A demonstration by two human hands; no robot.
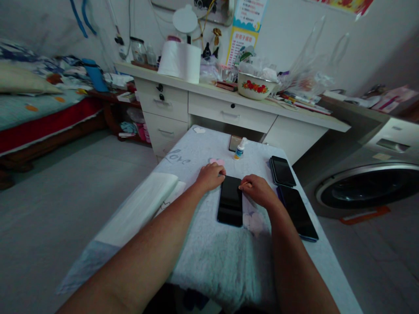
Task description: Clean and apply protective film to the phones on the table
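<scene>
A black phone [230, 201] lies screen up in the middle of a white fluffy cloth [209, 253] on a small table. My left hand [210, 176] rests at the phone's upper left corner, fingers curled against its edge. My right hand [258, 190] sits at the phone's right edge, fingers pinched on a small thin thing I cannot make out. A pink object [217, 162] lies just beyond my left hand. A small white bottle with a blue label [240, 149] stands further back.
Two more dark phones [282, 171] [297, 212] lie to the right on the cloth. A small device [234, 142] sits behind the bottle. A white desk [229, 109] with a floral bowl [254, 85] stands behind; a washing machine [366, 183] right, a bed [39, 109] left.
</scene>
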